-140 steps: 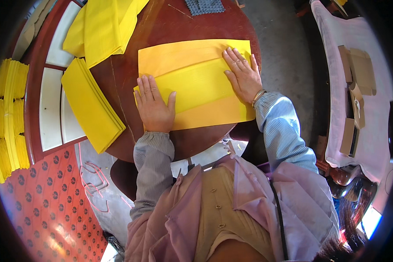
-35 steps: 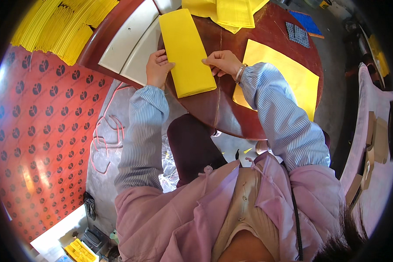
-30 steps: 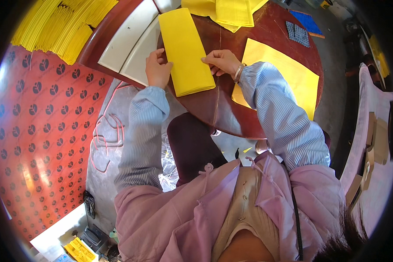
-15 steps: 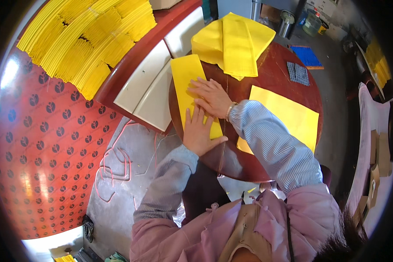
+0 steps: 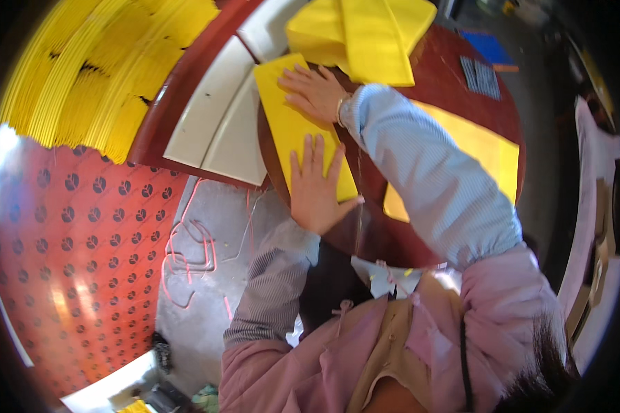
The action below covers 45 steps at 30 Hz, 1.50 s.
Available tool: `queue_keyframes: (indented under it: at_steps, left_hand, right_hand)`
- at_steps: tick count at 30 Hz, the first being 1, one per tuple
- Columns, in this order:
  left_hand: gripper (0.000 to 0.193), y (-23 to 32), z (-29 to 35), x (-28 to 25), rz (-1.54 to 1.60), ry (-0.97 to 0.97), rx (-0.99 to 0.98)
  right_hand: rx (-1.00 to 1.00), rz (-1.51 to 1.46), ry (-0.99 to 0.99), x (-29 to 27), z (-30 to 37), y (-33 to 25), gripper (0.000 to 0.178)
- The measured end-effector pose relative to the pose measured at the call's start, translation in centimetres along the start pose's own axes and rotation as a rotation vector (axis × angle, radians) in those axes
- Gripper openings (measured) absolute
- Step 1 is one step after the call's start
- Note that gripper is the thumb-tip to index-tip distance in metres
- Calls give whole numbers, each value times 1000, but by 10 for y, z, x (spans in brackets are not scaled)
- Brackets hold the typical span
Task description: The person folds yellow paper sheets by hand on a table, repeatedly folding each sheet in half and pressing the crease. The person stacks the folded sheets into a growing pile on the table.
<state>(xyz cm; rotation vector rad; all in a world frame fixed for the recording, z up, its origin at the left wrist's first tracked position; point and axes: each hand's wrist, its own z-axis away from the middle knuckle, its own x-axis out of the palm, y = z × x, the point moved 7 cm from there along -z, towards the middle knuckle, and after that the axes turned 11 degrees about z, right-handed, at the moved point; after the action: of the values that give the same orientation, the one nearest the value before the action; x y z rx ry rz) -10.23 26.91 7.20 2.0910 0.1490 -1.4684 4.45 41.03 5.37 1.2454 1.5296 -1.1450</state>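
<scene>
Left hand (image 5: 318, 187) now flat, fingers spread, on folded yellow paper strip (image 5: 289, 117) at round brown bench (image 5: 455, 89) left edge (earlier gripping its side); right hand (image 5: 317, 93) likewise flat, pressing the fold down.

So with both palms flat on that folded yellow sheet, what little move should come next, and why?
Probably sliding the left hand and right hand apart along the folded yellow sheet to press its crease. Both palms lie flat on it on the round red-brown table, fingers spread, gripping nothing.
</scene>
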Motion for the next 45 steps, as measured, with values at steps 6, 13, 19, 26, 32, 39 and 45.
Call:
queue_keyframes:
  at_steps: [6, 13, 19, 26, 32, 39, 45]
  left_hand:
    - [114, 2, -4, 5, -72, -31, 27]
    - [74, 18, -13, -32, -34, -49, 56]
    - [55, 28, -39, -53, -8, -293, -108]
    - [66, 52, -59, -28, -250, -723, -31]
    - [64, 53, -61, -18, -312, -780, 21]
    - [47, 63, -56, -21, -327, -708, 142]
    - [38, 61, -54, -19, -325, -691, 135]
  right_hand:
    - [142, -425, 403, -91, 169, 5, 32]
    - [581, -993, 363, -78, 325, 9, 19]
    - [522, -1073, 570, -63, 339, 17, 18]
    - [590, -1081, 646, -62, 338, 19, 14]
    - [600, -1075, 632, -62, 340, 19, 13]
    - [601, -1044, 652, -65, 340, 19, 12]
    - [603, -1052, 620, -61, 339, 19, 13]
